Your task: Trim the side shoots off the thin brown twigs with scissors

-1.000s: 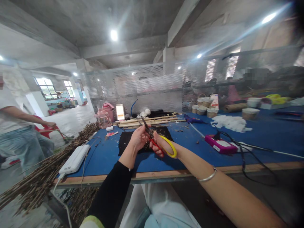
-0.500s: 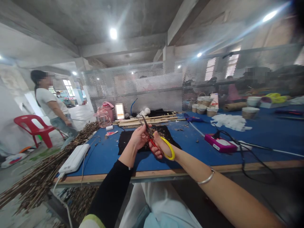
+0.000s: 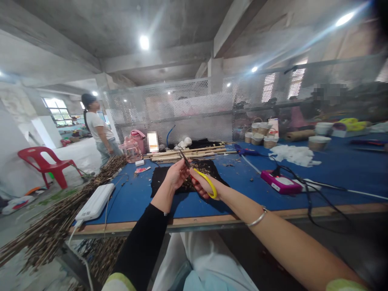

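Note:
Yellow-handled scissors [image 3: 211, 184] are gripped in my right hand [image 3: 200, 185], their dark blades pointing up and away, close by my left hand. My left hand [image 3: 176, 174] is closed, its fingertips pinched together beside the blades. What it holds is too small or hidden to make out. Both hands are above a black cloth [image 3: 158, 182] strewn with brown plant scraps [image 3: 209, 166]. Behind the hands lie several pale sticks [image 3: 197, 154].
Left on the blue table [image 3: 242, 194] are a white power bank [image 3: 95, 202] and a bundle of dry stems [image 3: 60, 218]. At right are a purple power strip [image 3: 280, 182] with cables, a glue gun [image 3: 247, 150], white stuffing [image 3: 295, 155] and small pots [image 3: 319, 144]. A person [image 3: 101, 129] stands beyond.
My right hand and the scissors have shifted slightly left, closer to my left hand, and the handles have turned. My left hand stays nearly in place. The person in the background has moved right.

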Available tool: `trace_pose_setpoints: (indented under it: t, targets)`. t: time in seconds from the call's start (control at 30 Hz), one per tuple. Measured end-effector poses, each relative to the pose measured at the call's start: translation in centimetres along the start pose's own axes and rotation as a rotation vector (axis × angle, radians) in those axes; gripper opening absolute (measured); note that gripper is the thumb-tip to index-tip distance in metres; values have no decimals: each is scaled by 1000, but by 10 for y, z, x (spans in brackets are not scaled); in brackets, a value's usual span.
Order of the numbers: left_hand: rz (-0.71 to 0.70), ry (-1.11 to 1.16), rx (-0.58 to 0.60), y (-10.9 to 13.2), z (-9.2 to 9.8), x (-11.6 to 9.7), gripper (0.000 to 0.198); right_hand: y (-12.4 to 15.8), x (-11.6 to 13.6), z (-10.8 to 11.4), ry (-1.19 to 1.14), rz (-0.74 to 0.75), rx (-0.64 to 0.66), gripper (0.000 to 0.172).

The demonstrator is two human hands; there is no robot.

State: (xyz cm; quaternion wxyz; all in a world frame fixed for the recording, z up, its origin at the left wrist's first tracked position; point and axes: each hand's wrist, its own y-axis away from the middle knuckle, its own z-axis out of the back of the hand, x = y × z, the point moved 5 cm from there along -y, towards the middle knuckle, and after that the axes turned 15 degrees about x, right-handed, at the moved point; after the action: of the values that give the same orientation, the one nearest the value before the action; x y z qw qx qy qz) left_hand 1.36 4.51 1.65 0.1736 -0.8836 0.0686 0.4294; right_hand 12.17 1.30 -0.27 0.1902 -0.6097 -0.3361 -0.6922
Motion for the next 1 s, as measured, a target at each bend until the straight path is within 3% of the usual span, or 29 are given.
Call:
trace_pose_setpoints:
  t: [0.2, 0.37, 0.53, 0.67, 0.77, 0.87, 1.0]
  targets:
    - [92, 93, -28, -6, 7, 6, 16, -11, 2, -1, -136, -149, 206, 63]
    - [39, 191, -140, -13, 21, 1, 12, -12, 4, -2, -141, -267, 326, 69]
    - [-6, 264, -177, -12, 28, -6, 8, 9, -2, 2, -116, -250, 443, 70]
    - [-11, 230, -283, -11, 37, -2, 7, 28, -4, 8, -81, -244, 474, 69]
    - [-47, 166, -298, -11, 39, -1, 7, 24, 8, 18, -37, -114, 344, 62]
    - [-80, 39, -230, -12, 32, -2, 9, 4, 30, 35, 127, 86, 77, 55]
    - [-80, -129, -192, -10, 23, -3, 15, -21, 54, 53, 674, 231, -340, 52]
